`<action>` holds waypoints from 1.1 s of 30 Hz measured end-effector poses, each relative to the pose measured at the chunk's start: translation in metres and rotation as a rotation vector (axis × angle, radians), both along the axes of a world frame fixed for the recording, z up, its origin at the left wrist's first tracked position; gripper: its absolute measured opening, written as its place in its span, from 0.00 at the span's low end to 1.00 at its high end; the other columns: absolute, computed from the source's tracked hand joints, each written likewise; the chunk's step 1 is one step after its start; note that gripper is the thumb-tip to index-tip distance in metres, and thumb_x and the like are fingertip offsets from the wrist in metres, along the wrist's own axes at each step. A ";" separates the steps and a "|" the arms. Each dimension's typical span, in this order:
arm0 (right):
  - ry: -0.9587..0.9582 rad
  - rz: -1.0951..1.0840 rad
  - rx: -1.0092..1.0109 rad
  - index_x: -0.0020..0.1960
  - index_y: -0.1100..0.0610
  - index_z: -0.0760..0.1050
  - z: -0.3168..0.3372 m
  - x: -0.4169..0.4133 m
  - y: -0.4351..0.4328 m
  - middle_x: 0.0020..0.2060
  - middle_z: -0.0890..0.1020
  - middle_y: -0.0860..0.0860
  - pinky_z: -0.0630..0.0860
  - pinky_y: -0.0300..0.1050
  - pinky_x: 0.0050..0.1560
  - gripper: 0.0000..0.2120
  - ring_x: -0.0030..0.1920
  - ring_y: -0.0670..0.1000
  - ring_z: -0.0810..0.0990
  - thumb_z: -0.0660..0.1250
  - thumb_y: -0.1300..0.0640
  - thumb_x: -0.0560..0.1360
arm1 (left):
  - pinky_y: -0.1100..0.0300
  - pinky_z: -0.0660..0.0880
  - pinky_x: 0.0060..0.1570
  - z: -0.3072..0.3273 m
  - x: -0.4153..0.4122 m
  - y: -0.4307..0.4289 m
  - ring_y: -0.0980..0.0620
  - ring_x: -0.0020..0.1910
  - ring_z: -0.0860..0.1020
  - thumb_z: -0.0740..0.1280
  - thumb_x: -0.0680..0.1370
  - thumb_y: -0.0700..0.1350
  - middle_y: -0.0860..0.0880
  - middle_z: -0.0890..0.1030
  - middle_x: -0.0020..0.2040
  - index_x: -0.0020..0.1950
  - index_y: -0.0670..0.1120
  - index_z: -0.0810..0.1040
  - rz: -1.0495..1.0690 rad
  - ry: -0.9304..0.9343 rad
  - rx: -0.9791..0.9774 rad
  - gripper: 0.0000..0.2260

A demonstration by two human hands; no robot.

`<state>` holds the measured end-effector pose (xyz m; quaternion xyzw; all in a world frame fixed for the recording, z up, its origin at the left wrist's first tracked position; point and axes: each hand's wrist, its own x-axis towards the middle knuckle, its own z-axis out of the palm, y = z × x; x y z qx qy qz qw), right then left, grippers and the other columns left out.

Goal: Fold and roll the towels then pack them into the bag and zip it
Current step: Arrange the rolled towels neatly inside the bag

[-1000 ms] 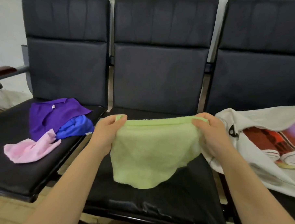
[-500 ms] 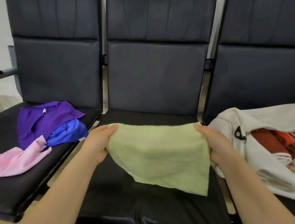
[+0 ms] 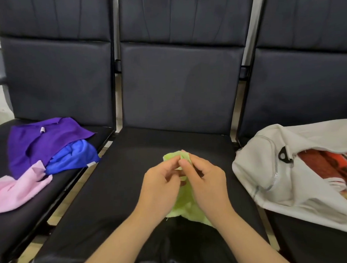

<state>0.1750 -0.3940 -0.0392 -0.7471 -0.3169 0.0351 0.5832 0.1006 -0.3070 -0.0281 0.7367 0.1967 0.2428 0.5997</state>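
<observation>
A light green towel (image 3: pixel 187 208) hangs folded in half over the middle seat. My left hand (image 3: pixel 161 189) and my right hand (image 3: pixel 205 181) meet above the seat and pinch its top corners together; the rest of the cloth droops between my wrists. On the left seat lie a purple towel (image 3: pixel 42 141), a blue towel (image 3: pixel 74 155) under it and a pink towel (image 3: pixel 18 187) in front. A white bag (image 3: pixel 269 167) lies open on the right seat, its black zip pull (image 3: pixel 284 156) at the opening, with red and white rolled cloth (image 3: pixel 327 166) inside.
Three black padded chairs stand joined in a row; the middle seat (image 3: pixel 119 193) is bare around my hands. Gaps between the seats show a pale floor (image 3: pixel 53 218). The backrests rise straight behind.
My hands, which held the green towel spread wide by its top corners, have come together in the middle. The towel now hangs doubled between them.
</observation>
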 end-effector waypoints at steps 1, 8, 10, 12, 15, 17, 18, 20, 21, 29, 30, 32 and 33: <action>0.012 0.027 0.015 0.57 0.41 0.80 0.001 0.000 0.000 0.53 0.82 0.36 0.74 0.34 0.58 0.12 0.57 0.36 0.77 0.68 0.52 0.75 | 0.58 0.79 0.54 -0.002 -0.001 0.001 0.57 0.52 0.81 0.60 0.78 0.31 0.56 0.83 0.51 0.58 0.57 0.80 -0.008 0.001 0.039 0.22; -0.067 0.082 0.008 0.47 0.38 0.78 0.005 0.000 -0.005 0.48 0.81 0.37 0.73 0.28 0.50 0.12 0.53 0.37 0.78 0.73 0.55 0.72 | 0.70 0.74 0.54 -0.008 -0.011 0.007 0.62 0.56 0.78 0.63 0.77 0.31 0.57 0.81 0.54 0.52 0.63 0.77 -0.004 -0.098 0.195 0.24; -0.094 0.076 -0.015 0.46 0.40 0.79 0.005 0.002 -0.010 0.48 0.79 0.39 0.70 0.25 0.49 0.11 0.52 0.37 0.76 0.72 0.57 0.72 | 0.70 0.74 0.51 -0.010 -0.012 0.009 0.61 0.52 0.79 0.63 0.75 0.29 0.56 0.82 0.50 0.49 0.61 0.79 -0.008 -0.133 0.230 0.25; -0.117 0.098 -0.038 0.49 0.42 0.79 0.008 0.003 -0.014 0.49 0.77 0.40 0.70 0.25 0.49 0.11 0.53 0.36 0.75 0.70 0.58 0.75 | 0.70 0.74 0.48 -0.009 -0.012 0.013 0.60 0.49 0.79 0.62 0.74 0.27 0.56 0.82 0.46 0.48 0.57 0.79 0.002 -0.151 0.290 0.23; -0.009 0.162 0.050 0.51 0.43 0.79 0.017 0.004 -0.021 0.46 0.81 0.40 0.75 0.31 0.48 0.12 0.50 0.39 0.79 0.65 0.61 0.78 | 0.69 0.70 0.56 -0.007 -0.009 0.031 0.64 0.58 0.73 0.68 0.73 0.37 0.59 0.76 0.57 0.57 0.58 0.72 0.066 -0.147 0.453 0.19; 0.116 0.227 0.124 0.52 0.48 0.78 0.025 0.006 -0.024 0.44 0.83 0.43 0.78 0.36 0.46 0.10 0.46 0.43 0.82 0.64 0.62 0.78 | 0.69 0.62 0.66 -0.005 -0.008 0.043 0.66 0.69 0.62 0.70 0.72 0.48 0.63 0.67 0.69 0.69 0.60 0.63 -0.089 -0.042 0.490 0.28; 0.153 0.251 0.146 0.52 0.51 0.78 0.029 0.007 -0.025 0.43 0.84 0.45 0.79 0.38 0.45 0.08 0.44 0.45 0.83 0.65 0.62 0.78 | 0.67 0.62 0.66 -0.004 -0.007 0.046 0.66 0.70 0.63 0.71 0.72 0.50 0.65 0.68 0.69 0.71 0.61 0.62 -0.187 0.013 0.446 0.31; 0.189 0.236 0.181 0.51 0.53 0.78 0.034 0.010 -0.026 0.42 0.85 0.49 0.80 0.40 0.45 0.06 0.43 0.47 0.83 0.65 0.62 0.78 | 0.63 0.72 0.55 0.001 -0.008 0.049 0.62 0.57 0.77 0.74 0.72 0.47 0.61 0.80 0.56 0.63 0.62 0.73 -0.276 0.040 0.326 0.22; 0.197 0.199 0.200 0.50 0.54 0.79 0.036 0.013 -0.027 0.41 0.85 0.49 0.80 0.41 0.44 0.06 0.42 0.47 0.83 0.64 0.62 0.78 | 0.61 0.75 0.49 0.005 -0.009 0.051 0.59 0.48 0.81 0.73 0.72 0.44 0.57 0.83 0.49 0.53 0.61 0.80 -0.252 0.029 0.308 0.14; -0.254 0.062 0.361 0.46 0.45 0.79 0.078 0.026 -0.033 0.40 0.83 0.44 0.78 0.43 0.44 0.10 0.41 0.47 0.81 0.67 0.61 0.77 | 0.67 0.75 0.35 0.062 -0.017 0.044 0.59 0.35 0.80 0.69 0.72 0.37 0.55 0.83 0.35 0.39 0.52 0.82 0.105 -0.548 -0.018 0.10; -0.267 0.080 0.405 0.45 0.45 0.80 0.085 0.026 -0.035 0.39 0.83 0.43 0.78 0.41 0.42 0.11 0.40 0.46 0.81 0.69 0.62 0.76 | 0.66 0.76 0.36 0.069 -0.021 0.041 0.58 0.36 0.80 0.70 0.70 0.40 0.55 0.83 0.35 0.38 0.52 0.83 0.109 -0.578 -0.022 0.07; -0.293 0.085 0.387 0.43 0.47 0.80 0.094 0.028 -0.038 0.35 0.82 0.41 0.75 0.36 0.37 0.10 0.35 0.42 0.79 0.71 0.62 0.74 | 0.65 0.78 0.39 0.077 -0.025 0.040 0.57 0.37 0.81 0.71 0.66 0.44 0.54 0.83 0.35 0.36 0.53 0.83 0.115 -0.558 0.000 0.04; -0.271 0.097 0.365 0.42 0.48 0.80 0.096 0.029 -0.039 0.33 0.82 0.40 0.74 0.34 0.35 0.08 0.34 0.41 0.78 0.72 0.62 0.73 | 0.65 0.78 0.39 0.078 -0.026 0.041 0.57 0.37 0.81 0.71 0.66 0.44 0.54 0.83 0.35 0.37 0.52 0.83 0.123 -0.526 0.012 0.03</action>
